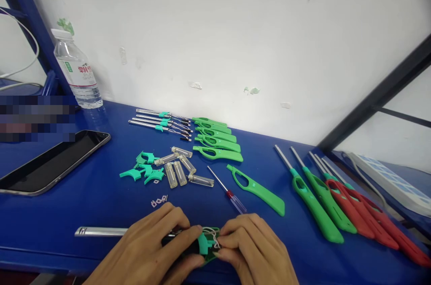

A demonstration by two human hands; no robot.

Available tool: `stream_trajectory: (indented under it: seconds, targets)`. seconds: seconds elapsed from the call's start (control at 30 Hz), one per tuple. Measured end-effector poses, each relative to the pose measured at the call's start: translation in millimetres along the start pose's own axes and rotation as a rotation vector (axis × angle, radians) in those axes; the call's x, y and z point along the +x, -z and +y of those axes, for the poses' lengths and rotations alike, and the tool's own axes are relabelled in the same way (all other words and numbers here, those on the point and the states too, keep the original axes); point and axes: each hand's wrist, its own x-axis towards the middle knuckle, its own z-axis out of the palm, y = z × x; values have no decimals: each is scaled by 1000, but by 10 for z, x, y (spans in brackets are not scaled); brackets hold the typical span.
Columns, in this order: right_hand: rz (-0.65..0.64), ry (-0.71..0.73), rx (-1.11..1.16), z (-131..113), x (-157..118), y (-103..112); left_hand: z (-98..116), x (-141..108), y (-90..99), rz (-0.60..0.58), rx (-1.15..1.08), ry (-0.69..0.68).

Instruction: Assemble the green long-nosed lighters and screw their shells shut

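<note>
My left hand [155, 244] is closed around a partly assembled gas lighter near the front edge of the table. The lighter's long metal tube [101, 231] points left from under the fingers, and its teal trigger [203, 243] shows by my left fingertips. My right hand [252, 249] pinches at the thin white wires [212, 231] at the lighter's other end. Part of an open green shell [211, 259] shows between the hands; my fingers hide the rest. Beyond my right hand lie a screwdriver [232, 197] and a loose green shell half [264, 193].
Loose teal triggers [147, 170], clear fuel tanks [180, 173], metal tubes with wires [158, 121] and green shell halves [218, 141] lie beyond my hands. Several assembled lighters [316, 206] are at right. A phone [63, 159] and bottle [79, 72] stand left; a wall rises behind.
</note>
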Motion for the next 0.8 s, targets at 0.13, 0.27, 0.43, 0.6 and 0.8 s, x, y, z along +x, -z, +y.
stream_trajectory:
  seconds: [0.13, 0.27, 0.43, 0.6, 0.8]
  targets:
    - [22, -27, -13, -7, -18, -39, 16, -1, -15, 20, 57, -26]
    - [31, -52, -1, -15, -20, -55, 32, -56, -29, 37, 75, -22]
    - [28, -67, 33, -24, -13, -51, 33, -104, -64, 37, 120, -25]
    - [16, -77, 54, -23, -26, -46, 42, -59, -77, 88, 135, -79]
    - [-7, -100, 65, -2, -55, -57, 82, 10, 1, 71, 120, -33]
